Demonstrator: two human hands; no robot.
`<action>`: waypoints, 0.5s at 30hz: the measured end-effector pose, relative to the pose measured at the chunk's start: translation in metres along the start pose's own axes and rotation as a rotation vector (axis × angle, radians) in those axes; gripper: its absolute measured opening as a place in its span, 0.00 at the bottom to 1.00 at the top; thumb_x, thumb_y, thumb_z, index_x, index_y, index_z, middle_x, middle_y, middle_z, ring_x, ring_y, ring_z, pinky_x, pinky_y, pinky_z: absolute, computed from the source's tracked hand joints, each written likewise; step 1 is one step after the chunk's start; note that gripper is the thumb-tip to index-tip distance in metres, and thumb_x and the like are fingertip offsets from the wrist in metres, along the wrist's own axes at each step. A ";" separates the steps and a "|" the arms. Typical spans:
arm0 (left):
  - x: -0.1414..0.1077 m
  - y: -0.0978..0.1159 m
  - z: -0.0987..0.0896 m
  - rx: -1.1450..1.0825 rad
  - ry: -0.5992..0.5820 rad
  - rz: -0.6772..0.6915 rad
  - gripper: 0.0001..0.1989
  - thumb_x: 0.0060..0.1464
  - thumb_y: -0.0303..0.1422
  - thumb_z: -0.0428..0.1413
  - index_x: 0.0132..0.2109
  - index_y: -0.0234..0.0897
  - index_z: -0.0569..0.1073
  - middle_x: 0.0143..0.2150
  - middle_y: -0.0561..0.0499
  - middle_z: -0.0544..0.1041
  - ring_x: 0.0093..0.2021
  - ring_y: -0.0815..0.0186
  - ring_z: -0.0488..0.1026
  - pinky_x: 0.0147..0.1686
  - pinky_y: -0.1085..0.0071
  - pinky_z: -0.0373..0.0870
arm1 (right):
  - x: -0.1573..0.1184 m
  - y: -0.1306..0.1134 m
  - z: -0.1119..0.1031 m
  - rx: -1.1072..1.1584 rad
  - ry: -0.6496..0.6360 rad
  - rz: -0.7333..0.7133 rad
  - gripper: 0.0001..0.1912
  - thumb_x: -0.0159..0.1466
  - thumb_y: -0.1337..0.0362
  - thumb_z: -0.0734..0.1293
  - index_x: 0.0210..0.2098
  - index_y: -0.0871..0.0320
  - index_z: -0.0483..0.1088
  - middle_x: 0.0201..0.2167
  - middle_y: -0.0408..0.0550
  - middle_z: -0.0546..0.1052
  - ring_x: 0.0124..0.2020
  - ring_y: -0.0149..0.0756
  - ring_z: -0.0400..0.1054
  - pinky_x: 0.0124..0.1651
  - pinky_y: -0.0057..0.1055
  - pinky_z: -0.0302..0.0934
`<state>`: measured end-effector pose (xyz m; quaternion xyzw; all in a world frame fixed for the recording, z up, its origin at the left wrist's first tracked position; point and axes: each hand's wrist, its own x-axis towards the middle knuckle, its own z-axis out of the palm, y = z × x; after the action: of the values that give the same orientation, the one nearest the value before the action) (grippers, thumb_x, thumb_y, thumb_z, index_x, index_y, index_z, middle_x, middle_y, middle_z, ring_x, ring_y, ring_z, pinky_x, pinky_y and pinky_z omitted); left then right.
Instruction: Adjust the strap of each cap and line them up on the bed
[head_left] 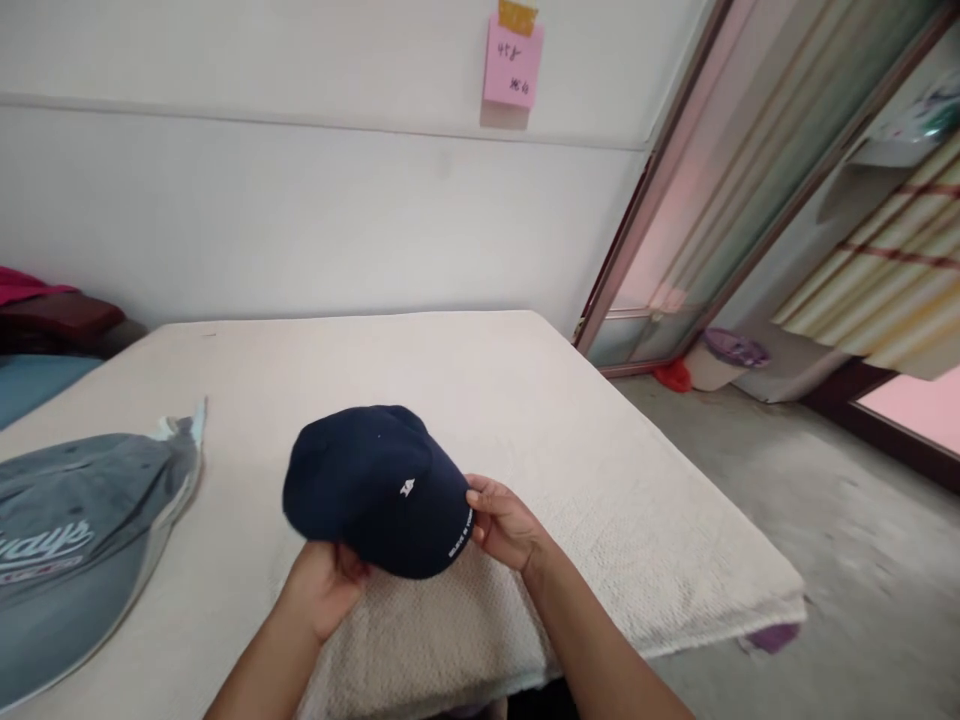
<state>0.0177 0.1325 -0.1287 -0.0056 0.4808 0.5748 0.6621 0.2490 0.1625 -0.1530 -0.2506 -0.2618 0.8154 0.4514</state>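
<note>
A navy baseball cap [360, 470] is held up over the cream-covered table [450, 370], its brim pointing to the lower right. It bears a small white emblem on the front and white lettering along the brim edge. My left hand [326, 585] grips the cap from below at its near side, the fingertips partly hidden under it. My right hand [502, 520] pinches the brim at its right edge, thumb on top. To the left lies a larger grey-blue cap [82, 510] with white script lettering, cut off by the frame edge.
A white wall [322, 220] rises behind the table, with a pink note [513, 65] taped to it. Beyond the table's right edge are a concrete floor [750, 480], a bin [716, 360] with a purple liner, and a striped curtain [885, 260]. Dark red furniture [67, 318] stands at far left.
</note>
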 end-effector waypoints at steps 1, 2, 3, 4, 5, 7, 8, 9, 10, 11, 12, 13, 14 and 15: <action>0.000 -0.004 0.004 -0.014 -0.028 -0.048 0.15 0.56 0.19 0.47 0.25 0.33 0.71 0.21 0.52 0.72 0.19 0.70 0.70 0.21 0.74 0.72 | 0.002 -0.004 -0.005 -0.002 0.030 -0.042 0.15 0.51 0.65 0.75 0.37 0.62 0.74 0.26 0.42 0.73 0.22 0.23 0.63 0.22 0.20 0.56; 0.000 -0.007 0.006 -0.016 -0.064 -0.091 0.14 0.56 0.19 0.48 0.26 0.32 0.72 0.22 0.51 0.73 0.20 0.71 0.70 0.22 0.74 0.73 | 0.004 -0.009 -0.010 -0.007 0.058 -0.088 0.15 0.51 0.65 0.75 0.37 0.61 0.75 0.28 0.43 0.75 0.24 0.25 0.65 0.25 0.21 0.59; -0.001 -0.008 0.008 -0.018 -0.096 -0.122 0.12 0.57 0.19 0.48 0.28 0.30 0.72 0.24 0.50 0.73 0.21 0.71 0.71 0.23 0.74 0.73 | 0.006 -0.015 -0.014 -0.016 0.090 -0.140 0.15 0.51 0.65 0.75 0.37 0.60 0.75 0.29 0.45 0.75 0.26 0.26 0.67 0.27 0.22 0.61; -0.001 -0.008 0.009 -0.020 -0.118 -0.144 0.11 0.57 0.19 0.48 0.30 0.29 0.72 0.25 0.50 0.73 0.22 0.72 0.71 0.24 0.75 0.73 | 0.009 -0.024 -0.019 -0.027 0.124 -0.196 0.14 0.50 0.65 0.75 0.37 0.60 0.75 0.30 0.45 0.76 0.27 0.27 0.68 0.28 0.23 0.62; -0.001 -0.007 0.009 -0.023 -0.133 -0.162 0.11 0.58 0.20 0.47 0.31 0.28 0.72 0.27 0.50 0.73 0.22 0.72 0.71 0.24 0.75 0.73 | 0.013 -0.034 -0.023 -0.036 0.160 -0.252 0.14 0.50 0.65 0.75 0.36 0.60 0.75 0.30 0.45 0.76 0.27 0.28 0.68 0.29 0.24 0.62; 0.000 -0.006 0.008 -0.014 -0.134 -0.168 0.10 0.58 0.20 0.47 0.32 0.28 0.72 0.27 0.50 0.72 0.22 0.73 0.70 0.22 0.76 0.72 | 0.021 -0.059 -0.035 -0.041 0.246 -0.365 0.12 0.51 0.66 0.74 0.36 0.59 0.74 0.30 0.45 0.76 0.27 0.29 0.68 0.29 0.25 0.64; 0.001 -0.005 0.007 0.000 -0.130 -0.165 0.10 0.58 0.21 0.48 0.32 0.28 0.72 0.27 0.51 0.71 0.21 0.74 0.69 0.21 0.77 0.71 | 0.026 -0.074 -0.043 -0.035 0.291 -0.417 0.11 0.52 0.66 0.73 0.36 0.59 0.74 0.31 0.45 0.76 0.28 0.29 0.68 0.30 0.25 0.64; 0.002 -0.005 0.007 0.017 -0.126 -0.159 0.10 0.58 0.21 0.48 0.32 0.28 0.71 0.27 0.51 0.70 0.21 0.74 0.69 0.20 0.77 0.71 | 0.031 -0.089 -0.052 -0.028 0.347 -0.465 0.09 0.54 0.67 0.72 0.36 0.59 0.74 0.32 0.45 0.77 0.28 0.28 0.68 0.30 0.25 0.65; 0.002 -0.005 0.006 0.035 -0.123 -0.150 0.09 0.58 0.21 0.48 0.32 0.28 0.71 0.26 0.51 0.70 0.21 0.74 0.68 0.20 0.77 0.70 | 0.034 -0.104 -0.063 -0.021 0.395 -0.500 0.07 0.56 0.68 0.71 0.35 0.59 0.73 0.32 0.44 0.76 0.27 0.27 0.67 0.29 0.24 0.64; 0.002 -0.006 0.006 0.051 -0.121 -0.140 0.09 0.58 0.21 0.48 0.32 0.28 0.71 0.26 0.52 0.69 0.20 0.74 0.68 0.19 0.77 0.70 | 0.038 -0.117 -0.075 -0.013 0.451 -0.530 0.05 0.57 0.69 0.70 0.35 0.59 0.73 0.31 0.42 0.75 0.25 0.25 0.66 0.28 0.22 0.63; 0.002 -0.007 0.006 0.062 -0.122 -0.130 0.09 0.58 0.21 0.48 0.32 0.28 0.71 0.27 0.52 0.69 0.20 0.74 0.67 0.19 0.77 0.70 | 0.040 -0.129 -0.088 -0.005 0.511 -0.551 0.03 0.59 0.69 0.68 0.34 0.60 0.72 0.32 0.42 0.75 0.25 0.24 0.65 0.28 0.21 0.63; 0.002 -0.007 0.007 0.068 -0.120 -0.122 0.09 0.58 0.21 0.49 0.32 0.28 0.71 0.27 0.52 0.69 0.20 0.75 0.67 0.19 0.78 0.69 | 0.041 -0.138 -0.101 0.002 0.572 -0.560 0.03 0.61 0.69 0.67 0.36 0.60 0.72 0.34 0.43 0.75 0.27 0.25 0.67 0.30 0.23 0.64; 0.002 -0.008 0.007 0.071 -0.115 -0.115 0.09 0.58 0.21 0.49 0.32 0.28 0.71 0.27 0.51 0.70 0.21 0.75 0.67 0.19 0.78 0.69 | 0.041 -0.145 -0.114 0.005 0.634 -0.555 0.06 0.63 0.67 0.66 0.40 0.61 0.71 0.38 0.45 0.75 0.31 0.28 0.69 0.34 0.26 0.66; 0.002 -0.008 0.007 0.073 -0.108 -0.112 0.08 0.58 0.21 0.49 0.32 0.29 0.71 0.28 0.51 0.70 0.21 0.75 0.67 0.19 0.78 0.69 | 0.041 -0.150 -0.126 0.009 0.702 -0.548 0.10 0.65 0.64 0.65 0.45 0.61 0.70 0.42 0.48 0.74 0.36 0.32 0.70 0.38 0.31 0.68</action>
<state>0.0286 0.1353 -0.1306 0.0227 0.4641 0.5184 0.7179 0.4023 0.2915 -0.1551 -0.4315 -0.1461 0.5324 0.7134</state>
